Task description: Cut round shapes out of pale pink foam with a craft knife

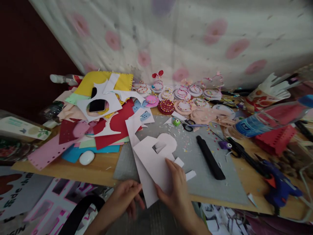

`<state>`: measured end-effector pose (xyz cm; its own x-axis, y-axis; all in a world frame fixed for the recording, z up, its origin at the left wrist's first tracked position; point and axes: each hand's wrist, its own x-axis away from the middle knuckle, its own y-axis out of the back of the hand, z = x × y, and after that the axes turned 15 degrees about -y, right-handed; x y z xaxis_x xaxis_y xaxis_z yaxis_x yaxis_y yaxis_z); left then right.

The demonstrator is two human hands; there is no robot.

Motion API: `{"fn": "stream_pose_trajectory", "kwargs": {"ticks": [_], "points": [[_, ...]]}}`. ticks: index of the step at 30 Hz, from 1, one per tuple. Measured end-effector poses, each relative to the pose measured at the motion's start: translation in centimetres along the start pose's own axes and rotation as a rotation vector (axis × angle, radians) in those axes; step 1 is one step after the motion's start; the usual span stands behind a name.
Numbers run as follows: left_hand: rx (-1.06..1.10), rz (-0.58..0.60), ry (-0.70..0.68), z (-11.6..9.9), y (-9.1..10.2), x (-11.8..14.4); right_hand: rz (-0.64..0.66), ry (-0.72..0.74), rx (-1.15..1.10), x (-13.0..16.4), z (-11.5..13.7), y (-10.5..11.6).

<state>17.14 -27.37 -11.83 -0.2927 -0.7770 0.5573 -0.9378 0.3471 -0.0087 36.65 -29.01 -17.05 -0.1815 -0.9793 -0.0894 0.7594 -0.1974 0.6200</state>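
Right hand: the right hand [176,186] lies spread on a white paper cutout [156,156], fingers long and flat on top, thumb curling under the near edge, so it has the sheet pinched.
Left hand: the left hand [127,195] sits low at the table's near edge, fingers loosely curled, fingertips meeting the bottom corner of the same white paper; how firmly it grips, I cannot tell.
White paper: it rests half on the grey mat [207,182], half hanging over the table edge toward the person, with a rounded top and a notch cut in it. Small white offcuts lie just beside the right hand.
Mat: on it, right of the paper, a black stick-shaped tool [210,157] lies at a slant, well apart from the hands.
Behind the mat: scissors [188,124] with dark handles, next to a heap of round decorated discs [184,105].
Left side: a pile of coloured sheets, red, pink, yellow and blue, with a phone [97,105] lying on top, and a white oval object [86,157] near the table edge.
Right side: a blue glue gun [278,184] near the front edge, and a plastic bottle [264,122] lying on its side.
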Motion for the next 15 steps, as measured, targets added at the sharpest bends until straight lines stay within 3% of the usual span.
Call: {"fn": "stream_pose_trajectory", "kwargs": {"ticks": [5, 9, 12, 15], "points": [[0.103, 0.06, -0.05, 0.2, -1.3, -0.4, 0.061, -0.166, -0.287, -0.4, 0.1, 1.9], [0.051, -0.099, -0.292, -1.5, -1.9, -1.1, 0.032, -0.311, -0.656, -1.3, 0.4, 4.9], [0.077, -0.184, -0.358, -2.9, -0.7, -1.0, -0.116, -0.365, -0.773, -1.7, 0.5, 7.4], [0.054, -0.251, -0.38, -3.4, 1.8, -0.3, -0.262, -0.393, -0.707, -1.7, 0.4, 9.1]]}}
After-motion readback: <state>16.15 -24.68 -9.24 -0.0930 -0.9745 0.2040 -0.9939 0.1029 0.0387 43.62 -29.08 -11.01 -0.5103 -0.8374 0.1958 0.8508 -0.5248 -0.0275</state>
